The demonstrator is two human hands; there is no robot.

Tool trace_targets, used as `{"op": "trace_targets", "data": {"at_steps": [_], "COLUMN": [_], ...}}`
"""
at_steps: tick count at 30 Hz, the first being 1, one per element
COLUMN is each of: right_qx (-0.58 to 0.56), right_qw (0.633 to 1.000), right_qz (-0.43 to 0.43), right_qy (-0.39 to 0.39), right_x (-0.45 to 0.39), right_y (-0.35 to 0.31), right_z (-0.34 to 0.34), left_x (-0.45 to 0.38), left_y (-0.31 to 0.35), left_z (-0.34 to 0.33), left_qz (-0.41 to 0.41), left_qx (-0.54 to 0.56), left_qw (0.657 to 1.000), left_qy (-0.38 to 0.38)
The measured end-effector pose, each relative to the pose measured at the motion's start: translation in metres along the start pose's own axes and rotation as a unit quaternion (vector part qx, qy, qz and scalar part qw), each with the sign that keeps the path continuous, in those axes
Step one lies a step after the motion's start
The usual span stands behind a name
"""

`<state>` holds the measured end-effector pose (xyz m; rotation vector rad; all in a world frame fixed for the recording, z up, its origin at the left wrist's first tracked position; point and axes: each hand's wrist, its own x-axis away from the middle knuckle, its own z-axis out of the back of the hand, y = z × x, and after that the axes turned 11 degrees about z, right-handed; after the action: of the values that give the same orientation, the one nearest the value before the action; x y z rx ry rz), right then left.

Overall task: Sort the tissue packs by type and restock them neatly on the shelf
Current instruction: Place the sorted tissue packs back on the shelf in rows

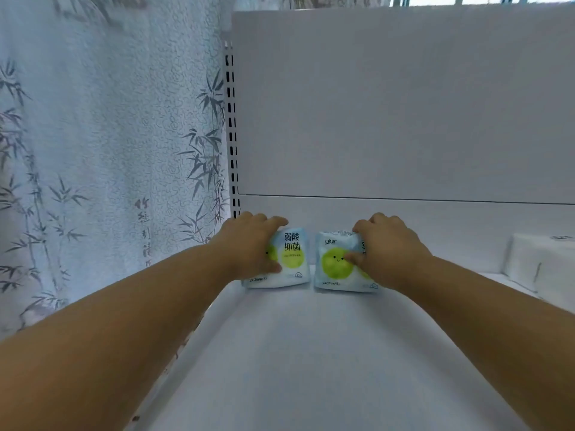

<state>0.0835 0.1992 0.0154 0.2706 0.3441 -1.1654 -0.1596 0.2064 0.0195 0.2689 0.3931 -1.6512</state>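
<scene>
Two small light-blue packs with green circles stand upright side by side at the back left of the white shelf (pixel 311 353). My left hand (pixel 252 244) grips the left pack (pixel 291 259) from its left side, fingers over the top and thumb on the front. The right pack (pixel 336 262) is held by my right hand (pixel 389 253), fingers curled over its top right corner and thumb on its face. The packs stand a small gap apart, close to the shelf's back panel.
A white wrapped tissue pack (pixel 538 262) sits on the shelf at the far right. The slotted upright (pixel 231 129) marks the shelf's left end, with a bamboo-print curtain (pixel 109 150) beyond it. The white back panel (pixel 404 104) rises behind.
</scene>
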Motion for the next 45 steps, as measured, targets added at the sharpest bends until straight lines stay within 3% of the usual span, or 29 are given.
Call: {"op": "trace_targets", "data": {"at_steps": [3, 7, 12, 15, 23, 28, 33, 37, 45], "right_qx": [-0.015, -0.021, 0.107, 0.108, 0.105, 0.077, 0.023, -0.038, -0.181], "right_qw": [1.0, 1.0, 0.99, 0.988, 0.991, 0.99, 0.984, 0.977, 0.942], "right_qz": [0.011, 0.008, 0.052, 0.098, 0.065, 0.09, 0.135, 0.179, 0.27], "right_qy": [0.009, 0.02, 0.07, 0.056, 0.056, 0.075, 0.111, 0.109, 0.087], "right_x": [-0.015, -0.033, -0.034, -0.031, -0.024, 0.005, 0.052, 0.098, 0.205], "right_y": [-0.004, -0.006, -0.014, -0.021, -0.038, -0.049, -0.058, -0.067, -0.114], "right_z": [-0.01, -0.017, -0.024, -0.026, -0.021, -0.001, 0.021, 0.035, 0.054], "left_x": [-0.017, -0.029, -0.031, -0.03, -0.012, 0.03, 0.09, 0.152, 0.309], "left_y": [-0.006, -0.015, -0.014, -0.013, 0.007, 0.029, 0.067, 0.099, 0.121], "left_z": [-0.011, -0.026, -0.036, -0.038, -0.028, -0.001, 0.029, 0.045, 0.082], "left_qz": [-0.001, -0.036, -0.032, -0.022, 0.014, 0.009, 0.067, 0.158, 0.292], "left_qx": [0.069, 0.045, 0.045, 0.07, 0.006, -0.016, 0.012, 0.047, -0.003], "left_qw": [0.998, 0.996, 0.993, 0.993, 0.992, 0.995, 0.993, 0.98, 0.949], "left_qy": [0.01, 0.062, 0.103, 0.096, 0.123, 0.1, 0.098, 0.108, 0.117]}}
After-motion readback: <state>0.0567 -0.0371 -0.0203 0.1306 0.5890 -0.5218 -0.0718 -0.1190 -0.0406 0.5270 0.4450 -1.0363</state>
